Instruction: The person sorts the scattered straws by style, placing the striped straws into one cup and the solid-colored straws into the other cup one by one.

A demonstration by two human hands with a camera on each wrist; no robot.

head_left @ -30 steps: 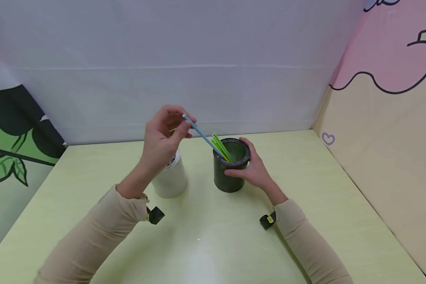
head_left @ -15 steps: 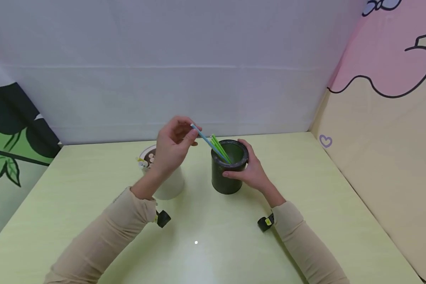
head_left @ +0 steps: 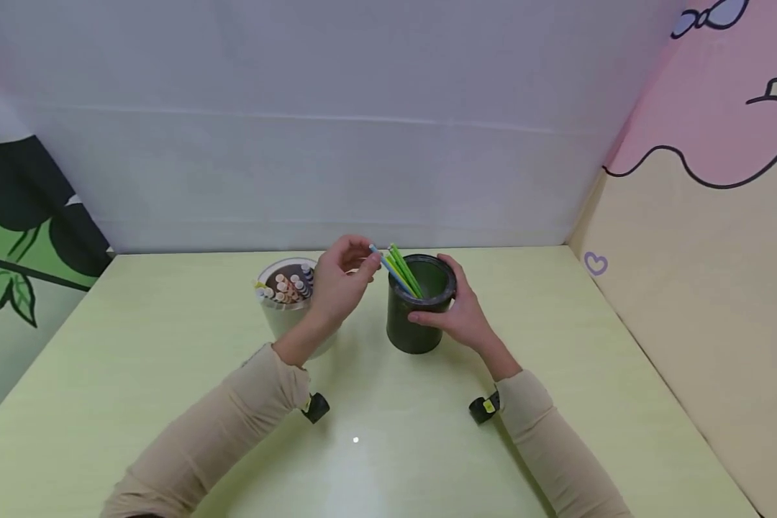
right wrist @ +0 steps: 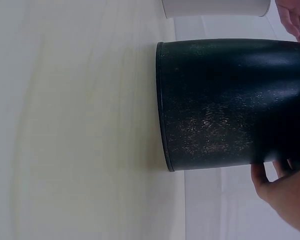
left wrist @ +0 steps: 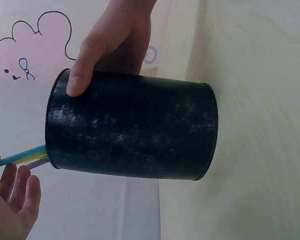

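In the head view my left hand [head_left: 338, 288] pinches the upper end of a blue straw [left wrist: 26, 154] between thumb and fingers. The straw slants down to the right, its lower end inside a black cup [head_left: 409, 329]. Several green and yellow straws [head_left: 405, 272] lean against that cup's left inner rim. My right hand [head_left: 461, 311] grips the cup from the right, thumb on the near side and fingers behind. In the left wrist view the blue straw crosses the cup's rim, with yellow and purple straws beside it.
Left of the black cup stands a white cup [head_left: 278, 318] holding several striped paper straws [head_left: 290, 286], partly hidden by my left forearm. Both cups are on the pale table [head_left: 388, 460]. A grey-white wall [head_left: 388, 180] rises behind, and a printed panel [head_left: 686, 252] flanks the right.
My left hand has moved right and down, sliding the blue straw deeper into the black cup. More of the white cup has come into view. The right hand keeps its grip.
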